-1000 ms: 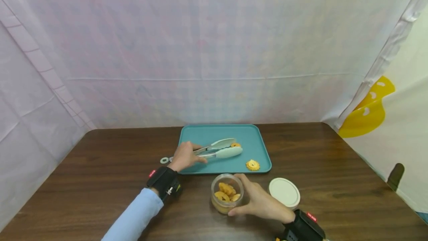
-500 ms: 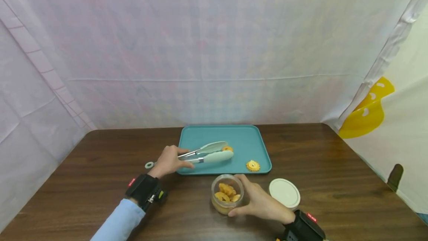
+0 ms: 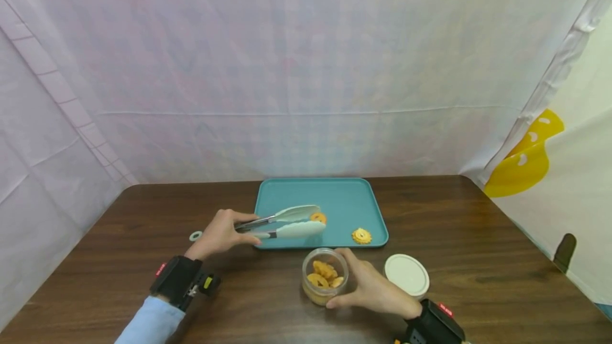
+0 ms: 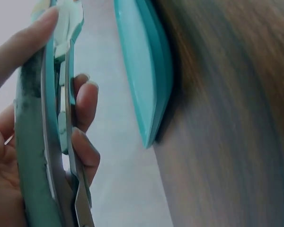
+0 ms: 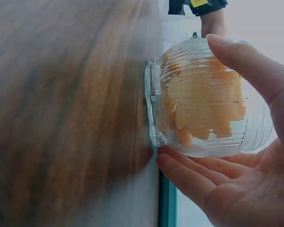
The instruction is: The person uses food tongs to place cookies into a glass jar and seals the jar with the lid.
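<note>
My left hand (image 3: pixel 221 235) grips metal tongs (image 3: pixel 296 230) with pale green tips by their handles. Between the tips sits a ring-shaped cookie (image 3: pixel 319 218), over the left-middle part of the blue tray (image 3: pixel 344 195). In the left wrist view, thumb and fingers wrap both arms of the tongs (image 4: pixel 33 137). My right hand (image 3: pixel 370 288) holds a clear glass jar (image 3: pixel 315 298) from its right side, thumb in front and fingers behind. Cookies (image 3: pixel 325 269) lie inside the uncovered jar, which stands upright on the table. Another round cookie (image 3: pixel 361 236) lies near the tray's front right corner.
A white round lid (image 3: pixel 407 274) lies right of the jar, behind my right wrist. The wooden table (image 3: pixel 119 259) ends at a pale cloth (image 3: pixel 287 94) behind the tray. A yellow shape (image 3: pixel 521 171) shows on the right-hand cloth.
My left hand has moved left and slightly toward me with the tongs, and the ring-shaped cookie has moved along between the tips. The right hand and jar have stayed put.
</note>
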`<state>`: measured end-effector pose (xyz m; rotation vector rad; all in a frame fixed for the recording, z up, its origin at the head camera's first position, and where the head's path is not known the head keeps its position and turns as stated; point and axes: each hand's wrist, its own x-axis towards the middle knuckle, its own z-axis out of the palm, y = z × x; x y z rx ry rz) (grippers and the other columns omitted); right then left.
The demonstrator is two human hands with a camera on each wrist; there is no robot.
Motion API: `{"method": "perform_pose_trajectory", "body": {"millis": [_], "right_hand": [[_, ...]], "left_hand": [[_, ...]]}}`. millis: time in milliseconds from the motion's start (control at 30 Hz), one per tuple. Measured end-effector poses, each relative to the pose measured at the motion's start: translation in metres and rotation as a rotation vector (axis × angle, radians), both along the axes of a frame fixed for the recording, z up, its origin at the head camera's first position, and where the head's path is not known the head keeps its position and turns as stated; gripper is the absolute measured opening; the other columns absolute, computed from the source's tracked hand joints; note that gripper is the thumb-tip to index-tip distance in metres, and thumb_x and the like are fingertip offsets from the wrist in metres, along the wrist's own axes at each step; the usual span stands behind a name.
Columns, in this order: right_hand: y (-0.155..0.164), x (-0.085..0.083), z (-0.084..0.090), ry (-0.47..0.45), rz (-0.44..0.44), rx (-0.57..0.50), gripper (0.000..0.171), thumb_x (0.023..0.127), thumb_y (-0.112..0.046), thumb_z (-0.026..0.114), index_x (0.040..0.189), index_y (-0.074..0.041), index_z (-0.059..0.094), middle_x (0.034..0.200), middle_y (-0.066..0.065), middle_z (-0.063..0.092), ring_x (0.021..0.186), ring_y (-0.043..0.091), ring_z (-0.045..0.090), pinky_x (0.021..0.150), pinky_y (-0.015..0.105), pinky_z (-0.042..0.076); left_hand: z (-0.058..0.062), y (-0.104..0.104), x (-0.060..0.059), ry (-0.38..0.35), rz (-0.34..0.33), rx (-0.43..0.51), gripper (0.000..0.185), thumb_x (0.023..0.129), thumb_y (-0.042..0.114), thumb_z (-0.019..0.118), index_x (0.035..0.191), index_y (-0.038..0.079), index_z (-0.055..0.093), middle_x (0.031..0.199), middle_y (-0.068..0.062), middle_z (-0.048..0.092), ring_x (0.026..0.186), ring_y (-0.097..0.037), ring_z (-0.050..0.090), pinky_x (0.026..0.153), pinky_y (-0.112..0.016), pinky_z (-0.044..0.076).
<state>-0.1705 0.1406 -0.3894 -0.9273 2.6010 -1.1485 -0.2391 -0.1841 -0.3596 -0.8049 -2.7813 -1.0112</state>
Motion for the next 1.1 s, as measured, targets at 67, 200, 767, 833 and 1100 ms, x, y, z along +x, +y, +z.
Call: {"method": "perform_pose_trajectory", "body": {"millis": [67,200,767,833,1100], "right_hand": [[0.000,0.000,0.000,0.003,-0.001,-0.001,0.079,0.069,-0.050,0.069,0.128,-0.012,0.034,0.117,-0.003,0.053,0.105,0.013,0.052,0.085,0.034,0.043],[0.000,0.000,0.000,0.005,-0.004,0.002,0.079,0.069,-0.051,0.069,0.128,-0.011,0.034,0.117,-0.002,0.053,0.105,0.014,0.052,0.085,0.034,0.043],[0.000,0.000,0.000,0.009,-0.020,0.014,0.080,0.069,-0.052,0.069,0.129,-0.015,0.032,0.121,0.003,0.052,0.108,0.018,0.051,0.087,0.036,0.042],[0.000,0.000,0.000,0.016,-0.020,0.013,0.080,0.068,-0.052,0.069,0.129,-0.015,0.032,0.122,0.003,0.052,0.109,0.019,0.051,0.088,0.037,0.042],[-0.001,0.000,-0.001,0.015,-0.020,0.005,0.082,0.068,-0.051,0.070,0.131,-0.014,0.031,0.125,0.004,0.050,0.112,0.019,0.049,0.089,0.039,0.041]], "left_hand": [[0.001,-0.003,0.002,0.000,-0.008,0.007,0.059,0.066,0.037,0.075,0.112,0.002,0.062,0.098,-0.015,0.065,0.078,-0.020,0.061,0.067,-0.030,0.047],[0.003,-0.006,0.006,0.006,-0.043,0.006,0.059,0.066,0.038,0.075,0.112,0.002,0.062,0.099,-0.015,0.065,0.079,-0.021,0.061,0.064,-0.027,0.045],[0.013,-0.007,0.016,-0.048,-0.154,0.055,0.059,0.067,0.040,0.072,0.113,0.005,0.062,0.104,-0.012,0.064,0.080,-0.016,0.061,0.063,-0.024,0.046],[0.014,-0.006,0.016,-0.070,-0.164,0.068,0.059,0.066,0.040,0.073,0.114,0.006,0.062,0.105,-0.011,0.064,0.082,-0.015,0.062,0.066,-0.024,0.048],[0.016,-0.004,0.017,-0.093,-0.249,0.092,0.059,0.066,0.036,0.074,0.113,0.004,0.062,0.104,-0.010,0.065,0.075,-0.007,0.060,0.064,-0.024,0.048]]}}
